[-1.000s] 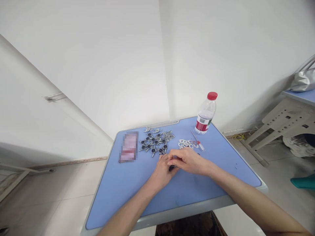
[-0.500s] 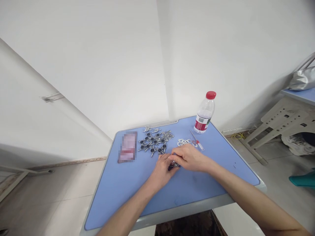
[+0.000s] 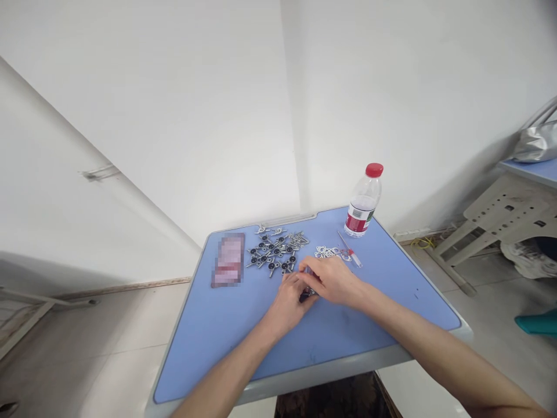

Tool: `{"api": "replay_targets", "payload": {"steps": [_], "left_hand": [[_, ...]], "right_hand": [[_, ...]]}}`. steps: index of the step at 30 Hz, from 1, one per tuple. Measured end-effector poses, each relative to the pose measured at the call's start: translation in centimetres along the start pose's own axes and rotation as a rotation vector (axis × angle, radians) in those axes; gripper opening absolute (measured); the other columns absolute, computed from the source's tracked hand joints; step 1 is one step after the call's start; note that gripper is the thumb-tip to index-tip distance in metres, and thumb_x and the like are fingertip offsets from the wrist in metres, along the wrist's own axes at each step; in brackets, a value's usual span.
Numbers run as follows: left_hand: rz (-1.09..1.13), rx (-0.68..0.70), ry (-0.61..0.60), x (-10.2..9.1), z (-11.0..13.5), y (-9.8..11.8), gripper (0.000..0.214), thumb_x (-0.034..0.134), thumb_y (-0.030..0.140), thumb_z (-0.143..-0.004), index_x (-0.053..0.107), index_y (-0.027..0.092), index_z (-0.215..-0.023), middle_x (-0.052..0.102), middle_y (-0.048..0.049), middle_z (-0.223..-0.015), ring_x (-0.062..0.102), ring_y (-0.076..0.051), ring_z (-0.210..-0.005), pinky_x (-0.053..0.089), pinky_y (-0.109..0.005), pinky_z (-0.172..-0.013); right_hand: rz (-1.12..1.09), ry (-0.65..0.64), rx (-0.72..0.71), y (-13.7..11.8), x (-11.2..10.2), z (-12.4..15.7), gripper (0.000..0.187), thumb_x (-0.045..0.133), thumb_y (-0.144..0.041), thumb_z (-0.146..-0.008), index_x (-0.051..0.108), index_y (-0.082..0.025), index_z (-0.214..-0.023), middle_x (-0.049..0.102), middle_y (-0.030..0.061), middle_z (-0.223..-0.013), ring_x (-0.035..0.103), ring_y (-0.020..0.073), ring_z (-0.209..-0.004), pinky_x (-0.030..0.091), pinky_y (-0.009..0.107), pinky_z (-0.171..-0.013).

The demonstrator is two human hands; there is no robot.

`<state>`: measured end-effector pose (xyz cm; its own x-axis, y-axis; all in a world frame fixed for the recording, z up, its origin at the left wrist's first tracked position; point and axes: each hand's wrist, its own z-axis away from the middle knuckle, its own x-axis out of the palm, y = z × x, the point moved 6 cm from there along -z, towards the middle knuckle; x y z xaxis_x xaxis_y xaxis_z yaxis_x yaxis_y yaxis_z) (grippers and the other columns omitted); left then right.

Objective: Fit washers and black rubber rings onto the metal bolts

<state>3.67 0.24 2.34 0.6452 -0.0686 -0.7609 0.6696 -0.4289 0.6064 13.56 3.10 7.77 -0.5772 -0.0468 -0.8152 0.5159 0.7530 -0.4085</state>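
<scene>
My left hand [image 3: 290,296] and my right hand [image 3: 331,280] meet at the middle of a blue table [image 3: 226,342]. Both have their fingers curled and pinch a small dark metal part [image 3: 307,292] between them; most of it is hidden. Just beyond my hands lies a pile of small metal pieces with black round centres [image 3: 275,253]. To the right of that pile is a cluster of flat silver plates [image 3: 327,252], close to my right hand's knuckles.
A red-handled small screwdriver [image 3: 351,251] lies right of the plates. A plastic bottle with a red cap [image 3: 364,201] stands at the table's far right corner. A blurred flat packet [image 3: 228,259] lies at far left. Another table [image 3: 528,191] stands at the right.
My hands stay together over the same spot; the fingers shifted slightly around the small part. The view wobbled a little.
</scene>
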Motion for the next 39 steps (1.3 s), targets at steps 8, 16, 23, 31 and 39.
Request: {"api": "replay_targets", "payload": {"steps": [8, 16, 23, 31, 39], "left_hand": [[-0.003, 0.046, 0.019, -0.1, 0.0, 0.1, 0.006, 0.061, 0.015, -0.084, 0.063, 0.018, -0.088, 0.065, -0.0041, -0.094, 0.058, -0.022, -0.093, 0.041, -0.036, -0.082], [0.004, 0.000, 0.009, -0.1, -0.1, 0.1, 0.007, 0.065, 0.014, -0.081, 0.064, 0.019, -0.086, 0.065, -0.0027, -0.093, 0.058, -0.021, -0.088, 0.042, -0.034, -0.081], [0.038, 0.000, 0.020, -0.2, 0.0, 0.1, 0.007, 0.063, 0.013, -0.080, 0.061, 0.019, -0.081, 0.065, -0.0010, -0.090, 0.058, -0.019, -0.087, 0.042, -0.033, -0.081], [0.022, 0.040, 0.069, 0.1, 0.2, -0.1, 0.006, 0.058, 0.013, -0.081, 0.058, 0.018, -0.079, 0.062, -0.0028, -0.090, 0.057, -0.018, -0.083, 0.045, -0.030, -0.073], [-0.023, -0.007, 0.044, 0.0, -0.1, -0.1, 0.004, 0.062, 0.015, -0.079, 0.060, 0.018, -0.078, 0.064, -0.0019, -0.081, 0.057, -0.019, -0.079, 0.044, -0.034, -0.077]], "right_hand": [[0.015, -0.255, -0.138, -1.8, -1.2, 0.6, 0.015, 0.038, -0.017, -0.097, 0.052, -0.017, -0.102, 0.063, 0.0061, -0.091, 0.056, 0.0171, -0.074, 0.036, 0.028, -0.065], [-0.118, -0.250, -0.113, -1.1, -1.1, 0.5, 0.015, 0.043, -0.010, -0.095, 0.054, -0.017, -0.102, 0.065, 0.0041, -0.087, 0.057, 0.0156, -0.076, 0.038, 0.026, -0.067], [0.027, -0.229, -0.100, -1.6, -1.0, 0.4, 0.014, 0.048, -0.014, -0.095, 0.053, -0.017, -0.082, 0.061, 0.0005, -0.069, 0.051, 0.0135, -0.060, 0.028, 0.025, -0.056], [0.251, -0.255, -0.049, -2.4, -0.8, 0.3, 0.017, 0.044, -0.021, -0.098, 0.053, -0.015, -0.084, 0.057, 0.0013, -0.061, 0.046, 0.0142, -0.049, 0.017, 0.027, -0.049], [0.102, -0.232, 0.104, -1.5, -0.9, 0.0, 0.017, 0.046, -0.021, -0.097, 0.057, -0.014, -0.085, 0.062, 0.0025, -0.067, 0.051, 0.0136, -0.055, 0.022, 0.025, -0.051]]}}
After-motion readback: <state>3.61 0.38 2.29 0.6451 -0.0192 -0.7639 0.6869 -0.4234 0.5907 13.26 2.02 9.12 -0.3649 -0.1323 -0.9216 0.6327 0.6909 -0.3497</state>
